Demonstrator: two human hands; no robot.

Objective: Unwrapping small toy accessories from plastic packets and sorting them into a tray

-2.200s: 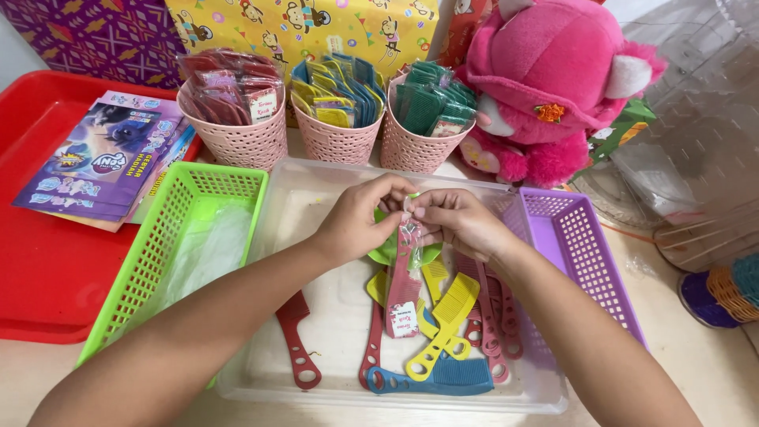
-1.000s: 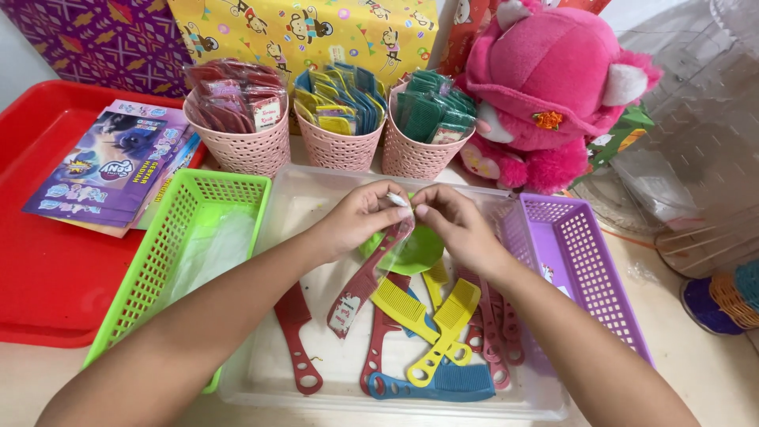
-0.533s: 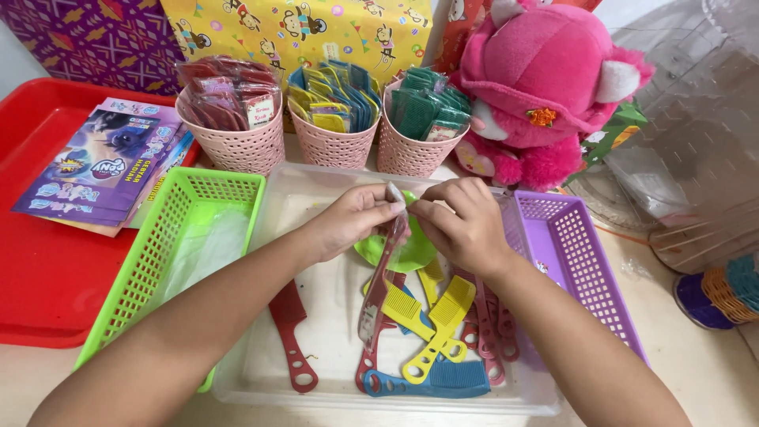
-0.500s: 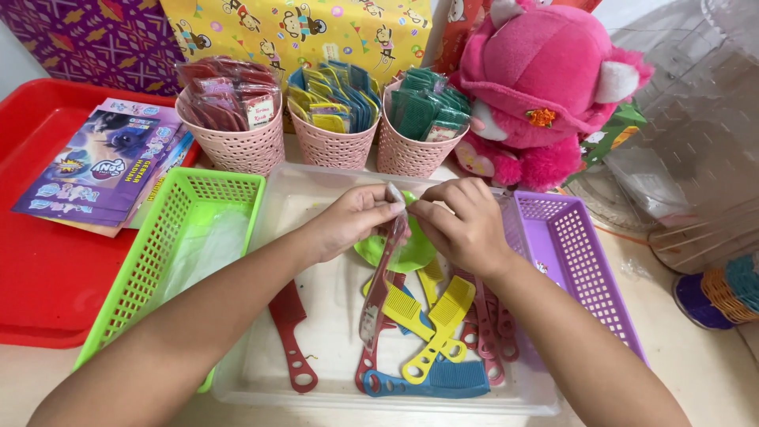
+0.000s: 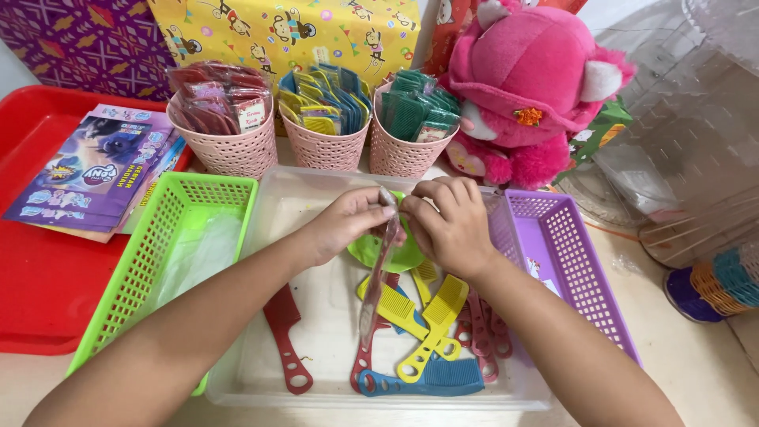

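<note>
Beige worktop (image 5: 696, 356): clear tray (image 5: 316, 348), green basket (image 5: 166, 237), purple basket (image 5: 577, 261).
Backdrop: patterned gift wrap (image 5: 300, 32).
Fingers: left hand (image 5: 348, 225) and right hand (image 5: 451, 225) both pinching a bagged comb (image 5: 375, 277).

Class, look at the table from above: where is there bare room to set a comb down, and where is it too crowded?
Free: the purple basket beside the right hand, and the red tray below the booklets. The green basket holds only clear plastic. In the clear tray, bare floor lies around the red comb. Crowded: its right half, piled with combs, and the three pink baskets.
</note>
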